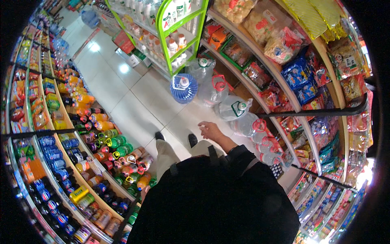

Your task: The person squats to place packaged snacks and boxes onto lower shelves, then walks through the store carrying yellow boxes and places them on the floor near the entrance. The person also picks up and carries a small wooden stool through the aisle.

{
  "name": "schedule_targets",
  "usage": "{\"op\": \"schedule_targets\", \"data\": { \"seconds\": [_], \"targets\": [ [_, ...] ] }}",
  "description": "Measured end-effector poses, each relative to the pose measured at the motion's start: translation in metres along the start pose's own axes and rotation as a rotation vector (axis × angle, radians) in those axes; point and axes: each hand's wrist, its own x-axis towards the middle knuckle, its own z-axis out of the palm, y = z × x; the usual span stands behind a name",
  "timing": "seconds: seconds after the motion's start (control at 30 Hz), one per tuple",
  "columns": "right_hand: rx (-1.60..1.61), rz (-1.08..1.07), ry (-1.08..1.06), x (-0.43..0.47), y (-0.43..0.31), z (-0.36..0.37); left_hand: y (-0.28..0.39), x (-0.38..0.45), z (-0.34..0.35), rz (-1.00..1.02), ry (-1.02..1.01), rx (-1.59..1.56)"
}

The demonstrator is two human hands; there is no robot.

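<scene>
My right hand hangs over the tiled floor in front of my right leg, fingers loosely bent and apart, holding nothing. Large clear water jugs with red and green handles line the floor to its right. A blue-tinted water jug stands farther forward, at the foot of a green-framed rack. Of my left hand only a small part shows at the left edge of my black top, near an orange drink bottle; the rest is hidden, so whether it holds anything cannot be told.
Curved-looking shelves with soft drink bottles run along the left, with more bottles on the floor below. Shelves of packaged snacks fill the right. The green-framed rack holds white bottles. Cartons and water jugs stand farther along the aisle.
</scene>
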Motion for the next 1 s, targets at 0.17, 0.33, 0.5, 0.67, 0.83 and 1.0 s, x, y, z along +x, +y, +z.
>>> {"op": "schedule_targets", "data": {
  "seconds": [0.17,0.33,0.5,0.67,0.83,1.0],
  "targets": [
    [0.103,-0.032,0.179,0.01,-0.006,0.008,0.014,0.087,-0.062,0.158,-0.027,0.119],
    [0.152,0.025,0.211,0.027,-0.029,0.048,0.074,0.149,-0.157,0.712,0.302,0.634],
    [0.111,0.019,0.115,0.041,-0.038,0.082,0.124,0.173,-0.19,0.23,0.16,-0.002],
    [0.229,0.075,0.17,0.074,-0.041,0.066,0.162,0.2,-0.202,0.304,0.105,0.199],
    [0.277,0.06,0.158,0.137,-0.077,0.061,0.201,0.206,-0.222,0.187,-0.023,0.159],
    [0.265,0.094,0.059,0.221,-0.123,0.068,0.204,0.223,-0.25,0.156,0.167,-0.023]
  ]
}}
